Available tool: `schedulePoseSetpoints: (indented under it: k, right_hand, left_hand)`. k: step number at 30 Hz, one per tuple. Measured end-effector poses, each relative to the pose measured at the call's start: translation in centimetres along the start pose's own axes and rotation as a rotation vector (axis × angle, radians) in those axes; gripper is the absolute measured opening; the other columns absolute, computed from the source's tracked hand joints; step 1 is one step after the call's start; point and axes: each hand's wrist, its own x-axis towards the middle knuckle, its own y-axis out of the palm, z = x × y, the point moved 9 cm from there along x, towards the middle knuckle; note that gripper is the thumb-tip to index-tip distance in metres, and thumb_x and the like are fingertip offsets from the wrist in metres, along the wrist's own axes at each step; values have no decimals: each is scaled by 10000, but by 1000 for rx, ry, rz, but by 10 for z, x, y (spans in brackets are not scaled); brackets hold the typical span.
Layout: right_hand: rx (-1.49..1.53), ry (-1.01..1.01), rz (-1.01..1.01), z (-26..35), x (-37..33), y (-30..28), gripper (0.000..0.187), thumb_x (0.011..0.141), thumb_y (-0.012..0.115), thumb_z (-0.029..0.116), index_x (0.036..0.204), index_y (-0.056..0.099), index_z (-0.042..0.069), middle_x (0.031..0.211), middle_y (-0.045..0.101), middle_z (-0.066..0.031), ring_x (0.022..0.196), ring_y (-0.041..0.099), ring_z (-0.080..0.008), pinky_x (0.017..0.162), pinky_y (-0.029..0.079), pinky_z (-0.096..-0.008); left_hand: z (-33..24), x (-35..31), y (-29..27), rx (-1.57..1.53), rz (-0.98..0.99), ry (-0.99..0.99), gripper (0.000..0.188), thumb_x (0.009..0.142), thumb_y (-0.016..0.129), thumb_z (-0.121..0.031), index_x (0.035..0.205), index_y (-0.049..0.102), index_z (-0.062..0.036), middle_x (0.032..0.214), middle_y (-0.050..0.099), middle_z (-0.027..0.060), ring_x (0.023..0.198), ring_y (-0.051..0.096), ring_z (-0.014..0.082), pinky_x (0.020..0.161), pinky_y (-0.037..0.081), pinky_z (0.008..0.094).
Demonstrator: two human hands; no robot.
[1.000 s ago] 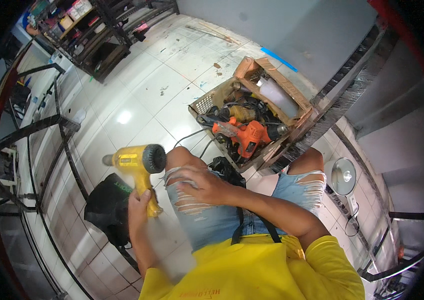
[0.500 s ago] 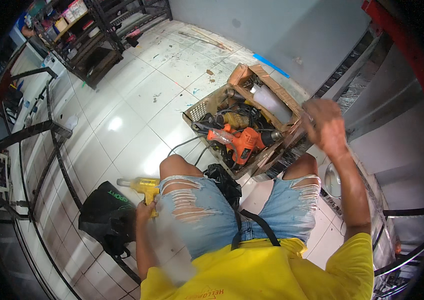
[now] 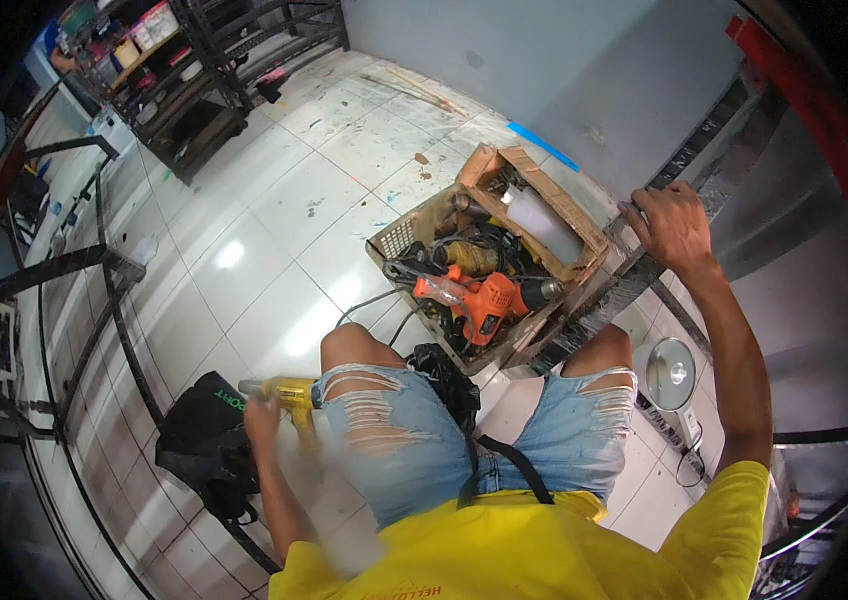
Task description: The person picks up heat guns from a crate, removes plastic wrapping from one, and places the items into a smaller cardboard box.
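Beside my left thigh is a yellow heat gun (image 3: 292, 392), its nozzle pointing left and its handle toward me. My left hand (image 3: 262, 418) is closed about its front end; the fingers are partly hidden and blurred. Out to the right, my right hand (image 3: 677, 228) is curled over a dark metal bar wrapped in clear plastic film (image 3: 584, 325). The bar slants from beside my right knee up toward the wall. The underside of that hand is hidden.
Ahead stands a plastic crate (image 3: 394, 240) with an orange power drill (image 3: 484, 305), other tools, cords and a white bottle (image 3: 542, 222). A black bag (image 3: 206, 430) lies left; a round metal lamp (image 3: 670, 373) is right. Black metal frames (image 3: 54, 272) and a shelf (image 3: 184, 120) stand left.
My left hand has shifted from the heat gun's handle to its front end. My right hand has moved right and up along the bar.
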Motion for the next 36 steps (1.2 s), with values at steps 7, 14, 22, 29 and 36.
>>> schedulePoseSetpoints:
  k: [7,14,22,29,36]
  right_hand:
    - [3,5,-42,8,7,-8,303,901,567,343,735,613,94,691,638,-89,670,618,-254,729,442,-361]
    - [-18,41,-66,-5,-2,-4,273,869,597,316,709,604,95,664,628,-83,647,615,-252,721,444,-363]
    - [-30,14,-77,9,11,-12,272,850,616,314,687,611,95,636,617,-81,624,610,-244,724,445,-363]
    - [28,7,-112,19,18,-19,260,843,626,301,688,606,94,651,622,-77,632,611,-237,737,447,-365]
    - [4,78,-85,3,7,-14,245,853,613,298,713,605,97,663,625,-76,669,624,-229,770,441,-368]
  left_hand:
    - [-337,9,-10,-1057,573,391,395,958,532,-318,1168,558,15,1079,661,134,981,632,199,854,499,320]
    - [-551,-32,215,-1240,1202,-27,469,971,489,-334,1299,434,-2,1185,567,190,1011,591,283,943,479,442]
    - [-563,9,326,-1244,1080,-332,562,918,491,-476,1298,439,-66,1192,530,200,813,597,326,767,518,443]
    - [-541,55,355,-1318,986,-281,417,929,547,-373,1166,522,-30,1117,577,135,981,619,284,861,538,443]
    - [-596,0,270,-1471,1032,-143,113,970,448,-61,1060,475,3,1012,539,129,845,629,293,789,614,446]
